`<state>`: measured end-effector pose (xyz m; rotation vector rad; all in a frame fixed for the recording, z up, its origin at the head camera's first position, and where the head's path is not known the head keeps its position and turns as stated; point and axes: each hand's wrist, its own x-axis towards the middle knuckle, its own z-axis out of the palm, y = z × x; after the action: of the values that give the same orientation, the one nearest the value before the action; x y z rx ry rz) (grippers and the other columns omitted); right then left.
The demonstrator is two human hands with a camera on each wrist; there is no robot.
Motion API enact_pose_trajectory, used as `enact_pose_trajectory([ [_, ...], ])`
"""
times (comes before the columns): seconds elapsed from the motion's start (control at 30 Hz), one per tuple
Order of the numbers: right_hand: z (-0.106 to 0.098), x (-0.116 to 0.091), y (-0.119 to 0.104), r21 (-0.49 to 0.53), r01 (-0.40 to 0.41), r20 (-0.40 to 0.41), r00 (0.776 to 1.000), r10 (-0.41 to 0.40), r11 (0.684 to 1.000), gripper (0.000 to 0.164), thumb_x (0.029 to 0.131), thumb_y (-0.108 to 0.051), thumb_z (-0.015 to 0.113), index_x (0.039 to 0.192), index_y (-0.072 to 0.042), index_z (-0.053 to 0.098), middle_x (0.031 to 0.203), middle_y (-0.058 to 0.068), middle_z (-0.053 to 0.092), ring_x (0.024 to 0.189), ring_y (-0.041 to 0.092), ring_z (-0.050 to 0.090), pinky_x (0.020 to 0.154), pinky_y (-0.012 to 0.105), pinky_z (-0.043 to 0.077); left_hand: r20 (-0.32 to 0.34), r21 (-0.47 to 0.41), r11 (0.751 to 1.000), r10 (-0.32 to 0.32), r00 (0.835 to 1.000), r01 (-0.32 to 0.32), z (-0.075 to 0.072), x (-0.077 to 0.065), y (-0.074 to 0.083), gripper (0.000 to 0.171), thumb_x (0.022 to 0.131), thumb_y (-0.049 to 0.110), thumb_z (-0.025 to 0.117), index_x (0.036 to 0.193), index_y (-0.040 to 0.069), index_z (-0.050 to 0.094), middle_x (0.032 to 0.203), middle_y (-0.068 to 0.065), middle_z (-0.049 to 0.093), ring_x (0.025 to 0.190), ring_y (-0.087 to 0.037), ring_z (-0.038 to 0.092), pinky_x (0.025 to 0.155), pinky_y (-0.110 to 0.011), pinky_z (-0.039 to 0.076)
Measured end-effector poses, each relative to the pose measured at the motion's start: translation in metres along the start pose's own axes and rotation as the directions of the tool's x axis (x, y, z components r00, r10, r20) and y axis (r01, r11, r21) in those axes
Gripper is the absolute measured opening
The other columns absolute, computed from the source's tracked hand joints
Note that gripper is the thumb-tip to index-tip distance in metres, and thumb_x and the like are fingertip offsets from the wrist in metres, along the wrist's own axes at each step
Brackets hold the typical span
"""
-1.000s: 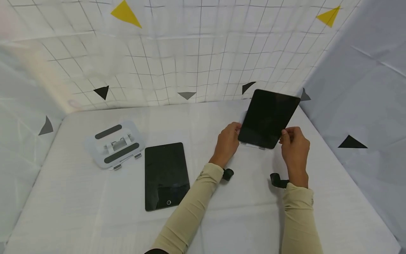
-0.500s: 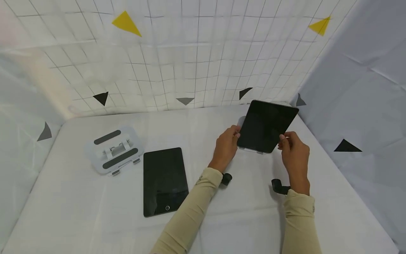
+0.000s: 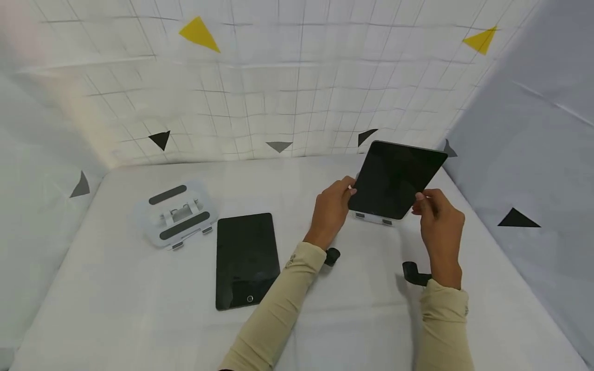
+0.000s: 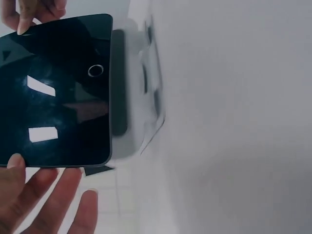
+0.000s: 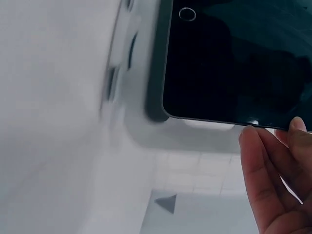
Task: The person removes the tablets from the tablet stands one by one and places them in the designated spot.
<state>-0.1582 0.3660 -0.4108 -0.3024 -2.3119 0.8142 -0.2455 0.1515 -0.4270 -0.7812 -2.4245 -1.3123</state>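
A black tablet (image 3: pixel 398 180) is held by both hands in the head view, tilted over a white stand (image 3: pixel 372 217). The left hand (image 3: pixel 330 208) pinches its left edge, thumb on the front. My right hand (image 3: pixel 438 221) pinches the right edge between thumb and fingers. The left wrist view shows the tablet's home button (image 4: pixel 95 70) beside the stand's dark pad (image 4: pixel 118 83). In the right wrist view the right fingers (image 5: pixel 258 170) meet the tablet's edge. Most of the stand is hidden behind the tablet; whether the two touch I cannot tell.
A second black tablet (image 3: pixel 246 260) lies flat, screen up, left of the left forearm. Farther left lies another white stand (image 3: pixel 178 214) with two dark pads and hinged arms. A white gridded sheet (image 3: pixel 260 87) hangs behind the table (image 3: pixel 116 288).
The held tablet's lower edge has shifted up from the stand's front lip, so the lip and its clips show more. Both hands keep their pinch. The head view has shifted slightly.
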Motion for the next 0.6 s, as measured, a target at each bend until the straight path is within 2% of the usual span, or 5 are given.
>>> enact_pose_trajectory([
  [0.27, 0.013, 0.013, -0.013, 0.022, 0.081, 0.082, 0.993, -0.082, 0.996, 0.027, 0.109, -0.027, 0.061, 0.119, -0.004, 0.072, 0.093, 0.018, 0.075, 0.086, 0.036, 0.074, 0.068, 0.023, 0.042, 0.017, 0.078, 0.995, -0.056, 0.998, 0.055, -0.028, -0.005, -0.005, 0.015, 0.109, 0.017, 0.058, 0.119, 0.011, 0.067, 0.091, -0.002, 0.07, 0.068, -0.009, 0.058, 0.061, -0.024, 0.046],
  [0.5, 0.033, 0.015, -0.015, 0.05, 0.122, 0.167, 0.978, -0.128, 0.991, 0.023, 0.108, -0.024, 0.063, 0.11, -0.004, 0.073, 0.083, 0.013, 0.073, 0.076, 0.03, 0.071, 0.06, 0.023, 0.042, 0.07, 0.07, 0.992, -0.114, 0.991, 0.109, -0.047, -0.013, -0.02, 0.01, 0.11, 0.017, 0.056, 0.111, 0.01, 0.064, 0.087, -0.001, 0.069, 0.065, -0.009, 0.056, 0.054, -0.023, 0.043],
  [0.6, 0.036, 0.01, -0.017, 0.078, 0.125, 0.205, 0.969, -0.139, 0.989, 0.022, 0.108, -0.023, 0.064, 0.107, -0.004, 0.073, 0.081, 0.01, 0.073, 0.074, 0.027, 0.071, 0.06, 0.024, 0.043, 0.08, 0.062, 0.989, -0.139, 0.987, 0.134, -0.056, -0.022, -0.019, 0.01, 0.11, 0.015, 0.056, 0.109, 0.009, 0.064, 0.087, -0.002, 0.069, 0.065, -0.011, 0.055, 0.054, -0.023, 0.042],
])
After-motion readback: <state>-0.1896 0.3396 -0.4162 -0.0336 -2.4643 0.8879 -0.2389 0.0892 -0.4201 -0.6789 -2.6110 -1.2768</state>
